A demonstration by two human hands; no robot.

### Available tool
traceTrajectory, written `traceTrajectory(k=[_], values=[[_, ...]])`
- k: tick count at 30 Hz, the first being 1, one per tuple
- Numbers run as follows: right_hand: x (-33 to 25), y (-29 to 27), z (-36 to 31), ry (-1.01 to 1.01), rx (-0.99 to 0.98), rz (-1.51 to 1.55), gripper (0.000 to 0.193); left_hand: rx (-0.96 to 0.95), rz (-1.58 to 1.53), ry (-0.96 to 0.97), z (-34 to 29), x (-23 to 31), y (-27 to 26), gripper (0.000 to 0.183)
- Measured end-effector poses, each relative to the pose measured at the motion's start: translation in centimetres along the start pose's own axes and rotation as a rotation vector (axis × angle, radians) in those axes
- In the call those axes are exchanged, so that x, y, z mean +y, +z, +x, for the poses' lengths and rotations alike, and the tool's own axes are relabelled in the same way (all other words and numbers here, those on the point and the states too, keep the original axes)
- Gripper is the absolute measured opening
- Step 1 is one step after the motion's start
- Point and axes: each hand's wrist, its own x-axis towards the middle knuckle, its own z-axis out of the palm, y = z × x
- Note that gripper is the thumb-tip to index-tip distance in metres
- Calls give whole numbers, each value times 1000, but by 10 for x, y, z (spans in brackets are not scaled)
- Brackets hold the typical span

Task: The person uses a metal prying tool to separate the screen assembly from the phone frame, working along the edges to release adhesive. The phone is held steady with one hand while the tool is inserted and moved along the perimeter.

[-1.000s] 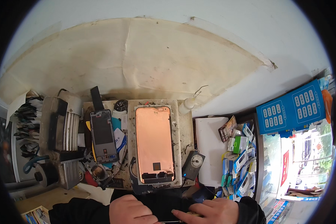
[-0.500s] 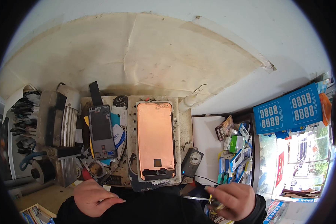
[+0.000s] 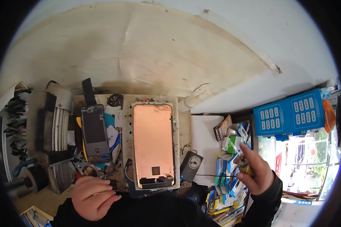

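A phone screen panel with a copper-coloured back (image 3: 153,140) lies on a pale pad (image 3: 128,113) in the middle of the bench. My left hand (image 3: 94,197) is below and left of it, fingers loosely bent and slightly apart, with nothing visible in them. Off to the right, over the stacked boxes, my right hand (image 3: 257,172) is closed round a small gold-and-dark object (image 3: 245,165). The fingers cover much of that object, so its kind is unclear. An opened dark phone (image 3: 96,132) lies left of the panel.
A small black box with a round dial (image 3: 191,165) stands right of the pad. A white nozzle bottle (image 3: 189,101) is behind it. Several small boxes (image 3: 227,178) are piled at right. Grey machinery (image 3: 45,125) fills the left side. A blue sign (image 3: 290,113) hangs at right.
My right hand has moved up and right with the object, and the thin metal strip beside it no longer shows. My left fingers have loosened from a pinch. The whole view has shifted slightly.
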Motion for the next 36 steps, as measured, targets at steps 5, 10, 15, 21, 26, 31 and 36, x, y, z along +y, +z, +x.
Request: traceTrajectory(k=[5,10,15,21,26,31,36], values=[[23,16,-41,165,94,502,77,17,7,3,2,2,4,22],[27,16,-118,480,58,747,75,-18,-1,53,7,2,0,15],[24,-3,-171,346,522,861,82,-67,-27,57,13,4,-1,17],[60,65,-161,525,482,952,72,-71,-117,121,14,4,1,21],[76,217,-146,643,42,1142,63,-47,-130,143,9,0,-2,26],[69,142,-207,656,-240,1078,68,-27,-109,139,12,1,-4,18],[15,-10,-265,594,446,710,95,-74,-117,219,12,1,-3,15]])
